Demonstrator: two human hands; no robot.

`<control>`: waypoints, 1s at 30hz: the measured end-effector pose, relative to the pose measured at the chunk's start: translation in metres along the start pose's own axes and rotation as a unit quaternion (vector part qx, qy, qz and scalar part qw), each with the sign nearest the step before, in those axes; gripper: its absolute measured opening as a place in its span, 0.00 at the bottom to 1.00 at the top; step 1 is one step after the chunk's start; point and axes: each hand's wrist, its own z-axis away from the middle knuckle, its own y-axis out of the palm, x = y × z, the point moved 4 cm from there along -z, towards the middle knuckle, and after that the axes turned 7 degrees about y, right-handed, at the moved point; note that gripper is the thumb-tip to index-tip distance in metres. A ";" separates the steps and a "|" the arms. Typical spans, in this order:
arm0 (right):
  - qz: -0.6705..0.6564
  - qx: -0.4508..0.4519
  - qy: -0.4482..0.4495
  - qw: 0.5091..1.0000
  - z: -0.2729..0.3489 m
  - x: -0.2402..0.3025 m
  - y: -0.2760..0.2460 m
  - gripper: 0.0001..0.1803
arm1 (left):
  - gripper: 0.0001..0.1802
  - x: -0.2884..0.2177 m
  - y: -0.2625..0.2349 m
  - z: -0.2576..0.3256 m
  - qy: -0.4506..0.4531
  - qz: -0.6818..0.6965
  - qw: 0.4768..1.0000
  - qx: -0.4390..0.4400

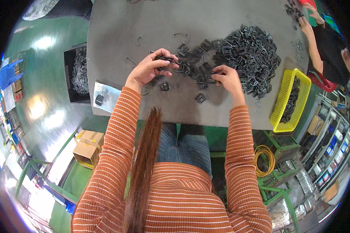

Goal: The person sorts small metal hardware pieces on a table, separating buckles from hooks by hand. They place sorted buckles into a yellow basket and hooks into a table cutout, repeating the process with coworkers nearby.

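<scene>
My left hand [146, 69] is raised over the grey table [116, 23], its fingers curled round a few small black plastic pieces [164, 59]. To its right, my right hand [230, 80] reaches low over the table, thumb and fingers pinched on a small black plastic piece [212, 73]. Loose black pieces lie scattered between and beneath the hands. One black piece [200, 98] lies nearer to me. Beyond my right hand rises a big heap of black pieces [247, 56], many with bent wire loops.
A yellow basket [277, 118] holding black pieces stands at the table's right edge. Left of the table, a dark bin [69, 73] holds bent wires. A black part [99, 99] rests on a white sheet [111, 95]. Another person's arm [314, 46] reaches in at far right.
</scene>
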 end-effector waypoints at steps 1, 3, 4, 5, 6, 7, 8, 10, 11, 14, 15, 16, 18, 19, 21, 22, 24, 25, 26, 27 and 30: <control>0.038 -0.027 0.013 0.999 -0.005 -0.003 0.002 0.14 | 0.07 -0.002 0.006 0.001 -0.015 -0.011 1.000 -0.013; 0.153 -0.100 0.013 0.983 -0.006 0.009 0.018 0.16 | 0.08 0.017 -0.004 -0.004 -0.026 -0.095 0.995 -0.013; 0.228 -0.152 0.001 0.962 -0.005 0.015 0.023 0.17 | 0.08 0.026 -0.010 -0.008 -0.032 -0.137 0.990 -0.011; 0.301 -0.202 -0.009 0.932 -0.004 0.020 0.026 0.18 | 0.09 0.029 -0.002 -0.006 -0.033 -0.155 0.987 -0.012; 0.302 -0.195 0.010 0.933 -0.004 0.022 0.028 0.19 | 0.10 0.035 0.001 -0.006 -0.032 -0.179 0.982 -0.042; 0.303 -0.188 0.028 0.934 -0.005 0.025 0.027 0.20 | 0.10 0.044 0.003 -0.007 -0.031 -0.202 0.976 -0.072; 0.304 -0.175 0.043 0.936 -0.007 0.028 0.029 0.21 | 0.10 0.052 0.000 -0.003 -0.029 -0.227 0.967 -0.108; 0.288 -0.156 0.056 0.943 -0.010 0.027 0.026 0.20 | 0.10 0.061 -0.005 0.005 0.032 -0.368 0.908 -0.199; 0.276 -0.142 0.063 0.949 -0.011 0.024 0.024 0.19 | 0.11 0.061 -0.002 0.009 0.070 -0.476 0.848 -0.222; 0.213 -0.111 0.067 0.968 -0.009 0.015 0.012 0.16 | 0.18 0.069 0.016 0.013 0.173 -0.664 0.692 -0.225; 0.189 -0.100 0.065 0.975 -0.007 0.011 0.008 0.16 | 0.19 0.074 0.016 0.009 0.187 -0.693 0.662 -0.215; 0.102 -0.053 0.075 0.991 -0.005 0.003 0.003 0.15 | 0.19 0.076 0.018 0.005 0.201 -0.721 0.631 -0.205; -0.067 0.046 0.091 0.993 0.009 -0.005 -0.008 0.14 | 0.11 0.067 0.019 0.004 0.220 -0.741 0.596 -0.218; -0.085 0.035 0.085 0.992 0.024 -0.005 -0.023 0.12 | 0.11 0.060 0.022 0.005 0.218 -0.731 0.604 -0.230; -0.163 0.071 0.073 0.981 0.035 -0.032 -0.049 0.12 | 0.13 0.044 0.039 0.011 0.228 -0.687 0.651 -0.230; -0.204 0.087 0.066 0.973 0.040 -0.046 -0.064 0.11 | 0.16 0.041 0.044 0.013 0.128 -0.622 0.741 -0.218; -0.219 0.070 0.071 0.971 0.058 -0.067 -0.092 0.10 | 0.18 0.049 0.044 0.017 -0.013 -0.342 0.920 -0.190; -0.219 0.047 0.076 0.972 0.065 -0.082 -0.109 0.11 | 0.18 0.049 0.048 0.016 -0.003 -0.429 0.878 -0.211; -0.220 0.023 0.080 0.972 0.073 -0.095 -0.127 0.13 | 0.17 0.052 0.052 0.013 0.008 -0.513 0.827 -0.230; -0.234 0.004 0.094 0.968 0.082 -0.110 -0.147 0.13 | 0.17 0.051 0.068 0.002 0.023 -0.589 0.771 -0.240; -0.279 -0.066 0.098 0.953 0.112 -0.154 -0.205 0.14 | 0.14 0.083 0.155 -0.033 0.003 -0.443 0.887 -0.129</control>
